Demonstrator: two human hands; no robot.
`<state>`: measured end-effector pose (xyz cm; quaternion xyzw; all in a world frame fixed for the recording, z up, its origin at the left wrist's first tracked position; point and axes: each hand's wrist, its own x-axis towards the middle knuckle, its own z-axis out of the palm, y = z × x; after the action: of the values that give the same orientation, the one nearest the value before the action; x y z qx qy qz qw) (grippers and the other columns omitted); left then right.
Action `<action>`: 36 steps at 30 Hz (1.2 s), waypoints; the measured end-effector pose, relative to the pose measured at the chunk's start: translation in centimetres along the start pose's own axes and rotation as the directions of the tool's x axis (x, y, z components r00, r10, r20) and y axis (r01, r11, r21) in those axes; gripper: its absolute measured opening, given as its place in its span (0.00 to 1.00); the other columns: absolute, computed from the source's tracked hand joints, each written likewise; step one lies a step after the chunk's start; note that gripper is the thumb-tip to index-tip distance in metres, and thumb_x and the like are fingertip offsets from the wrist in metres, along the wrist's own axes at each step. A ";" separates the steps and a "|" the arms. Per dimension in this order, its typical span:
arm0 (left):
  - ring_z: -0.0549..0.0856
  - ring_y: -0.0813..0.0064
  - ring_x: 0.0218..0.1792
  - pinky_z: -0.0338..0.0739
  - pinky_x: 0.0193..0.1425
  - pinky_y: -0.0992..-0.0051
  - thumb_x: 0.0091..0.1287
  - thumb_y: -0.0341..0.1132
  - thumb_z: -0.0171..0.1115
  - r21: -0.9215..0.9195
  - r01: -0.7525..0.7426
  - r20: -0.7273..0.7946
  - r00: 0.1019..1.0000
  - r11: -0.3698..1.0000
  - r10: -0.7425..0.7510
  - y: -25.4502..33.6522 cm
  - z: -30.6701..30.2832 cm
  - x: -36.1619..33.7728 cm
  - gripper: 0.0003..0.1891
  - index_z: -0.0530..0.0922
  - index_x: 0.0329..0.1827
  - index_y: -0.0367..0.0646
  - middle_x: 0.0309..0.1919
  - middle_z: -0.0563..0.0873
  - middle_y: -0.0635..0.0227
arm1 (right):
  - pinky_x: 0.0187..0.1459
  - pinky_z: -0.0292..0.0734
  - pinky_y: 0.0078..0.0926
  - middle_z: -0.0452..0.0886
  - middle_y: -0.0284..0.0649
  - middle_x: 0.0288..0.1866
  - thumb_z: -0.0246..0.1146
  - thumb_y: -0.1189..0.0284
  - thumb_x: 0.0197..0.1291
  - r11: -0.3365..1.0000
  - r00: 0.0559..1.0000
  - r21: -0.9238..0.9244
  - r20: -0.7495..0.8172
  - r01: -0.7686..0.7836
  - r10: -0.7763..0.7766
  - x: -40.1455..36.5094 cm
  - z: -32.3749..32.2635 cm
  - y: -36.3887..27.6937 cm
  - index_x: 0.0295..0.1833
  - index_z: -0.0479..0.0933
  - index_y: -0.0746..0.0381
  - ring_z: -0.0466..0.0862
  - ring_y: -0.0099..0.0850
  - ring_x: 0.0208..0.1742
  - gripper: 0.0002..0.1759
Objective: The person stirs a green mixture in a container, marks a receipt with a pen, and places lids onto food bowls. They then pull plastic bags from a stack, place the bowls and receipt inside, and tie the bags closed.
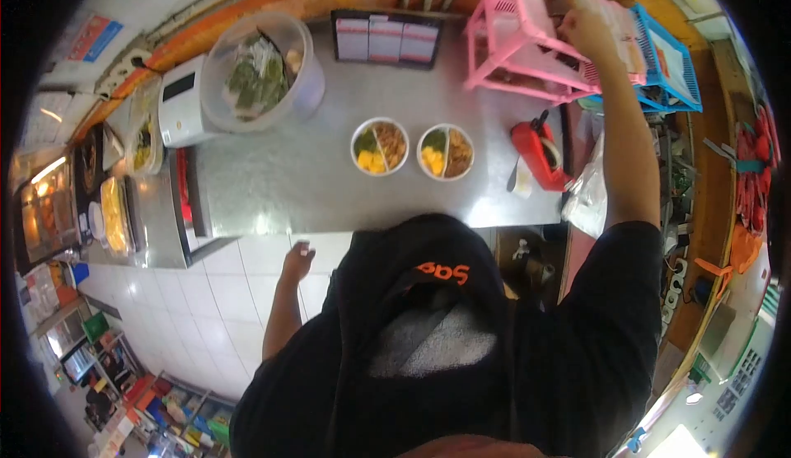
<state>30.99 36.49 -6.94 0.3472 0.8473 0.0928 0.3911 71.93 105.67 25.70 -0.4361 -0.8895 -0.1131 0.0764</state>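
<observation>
Right hand (587, 25) stretched into pink rack (527, 54); left hand (297, 254) hangs loose

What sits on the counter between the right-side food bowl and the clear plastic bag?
A red tape dispenser stands between the right-side bowl and the plastic bag, as the head view shows.

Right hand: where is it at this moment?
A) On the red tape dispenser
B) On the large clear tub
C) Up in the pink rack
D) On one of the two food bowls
C: the right hand is raised into the pink rack at the far end of the steel counter.
</observation>
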 end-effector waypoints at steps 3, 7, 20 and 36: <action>0.85 0.55 0.49 0.79 0.54 0.64 0.65 0.40 0.64 -0.086 0.042 0.051 0.998 0.995 -0.037 3.9 -1.6 -1.3 0.21 0.76 0.58 0.41 0.51 0.85 0.53 | 0.45 0.79 0.42 0.85 0.49 0.40 0.58 0.60 0.62 0.995 0.990 -0.069 -0.127 -0.074 0.065 -0.2 -4.6 -2.7 0.42 0.85 0.58 0.84 0.48 0.40 0.15; 0.84 0.54 0.52 0.78 0.56 0.63 0.65 0.41 0.64 -0.087 0.111 0.113 0.988 0.990 -0.101 2.4 -0.2 -1.9 0.22 0.75 0.58 0.40 0.50 0.85 0.51 | 0.41 0.77 0.27 0.86 0.38 0.38 0.61 0.68 0.66 0.788 0.973 0.616 -0.166 -0.027 0.163 -5.7 -8.2 -9.3 0.42 0.83 0.61 0.85 0.31 0.38 0.08; 0.84 0.54 0.53 0.78 0.57 0.62 0.65 0.44 0.64 -0.073 0.152 0.132 0.981 0.986 -0.141 0.8 1.0 -2.6 0.22 0.76 0.57 0.39 0.50 0.85 0.49 | 0.45 0.80 0.36 0.80 0.41 0.42 0.61 0.73 0.60 0.875 0.842 0.461 0.406 0.148 -0.356 -16.9 12.4 -26.5 0.41 0.80 0.60 0.84 0.42 0.43 0.06; 0.85 0.56 0.52 0.79 0.55 0.63 0.65 0.42 0.65 -0.068 0.144 0.119 0.984 0.987 -0.135 1.1 2.5 -2.3 0.22 0.76 0.58 0.39 0.50 0.85 0.50 | 0.51 0.76 0.37 0.84 0.35 0.49 0.64 0.76 0.51 0.741 0.943 0.621 0.011 0.253 -0.331 -14.6 14.8 -38.1 0.52 0.79 0.59 0.82 0.35 0.48 0.19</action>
<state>34.41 35.50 -6.83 0.2766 0.8416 0.0777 0.4574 50.04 75.96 2.92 -0.2486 -0.9379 0.1967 0.1408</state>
